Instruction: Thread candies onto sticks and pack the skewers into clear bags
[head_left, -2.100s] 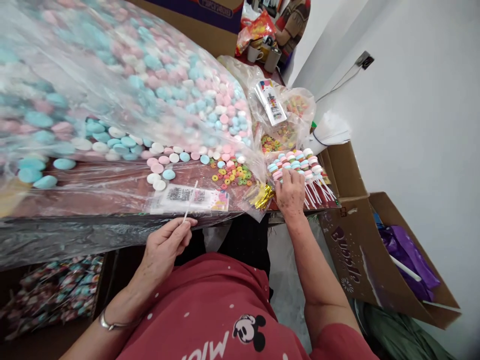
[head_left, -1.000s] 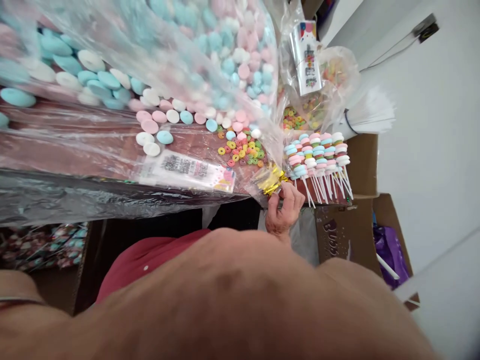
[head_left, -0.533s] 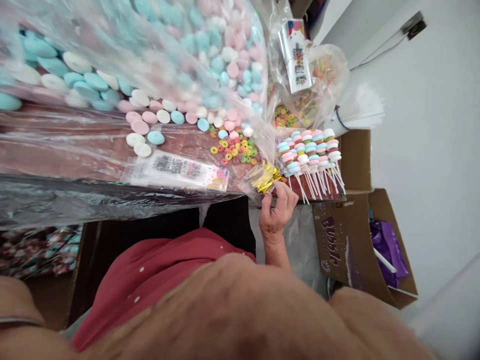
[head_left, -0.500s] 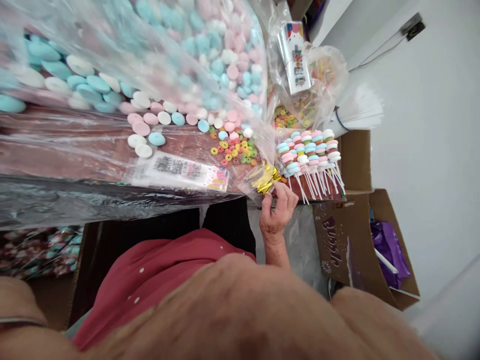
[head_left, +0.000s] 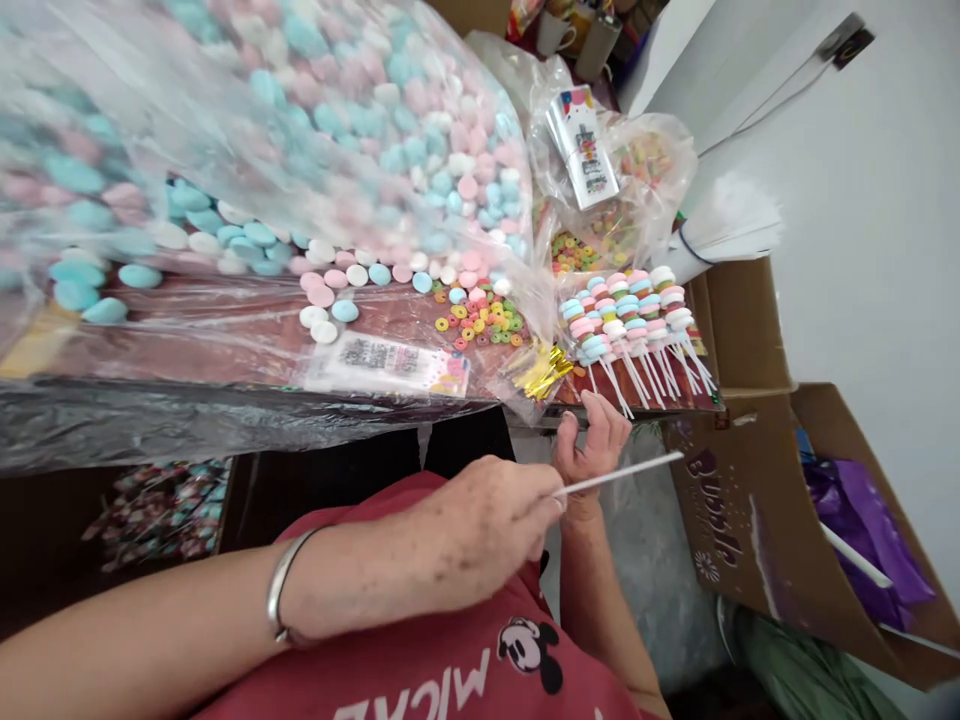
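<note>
A thin white stick is pinched in my left hand and crosses in front of the right wrist. My right hand, just below the table edge, has loosely bent fingers, thumb apart, with nothing visible between them. Gold twist ties lie on the table just above it. To their right, candy skewers with pink, blue and white pieces lie in a row, sticks toward me. Small coloured candy rings and a flat stack of printed clear bags are left of the ties.
A large clear bag of round candies covers the back left. Behind the skewers are a bundle of white sticks and another printed bag stack. An open cardboard box stands at the right; wrapped candies sit lower left.
My left hand has come up to the middle with the white stick, where a blurred arm was before. My right hand has moved away from the gold ties, down and right. The view has shifted.
</note>
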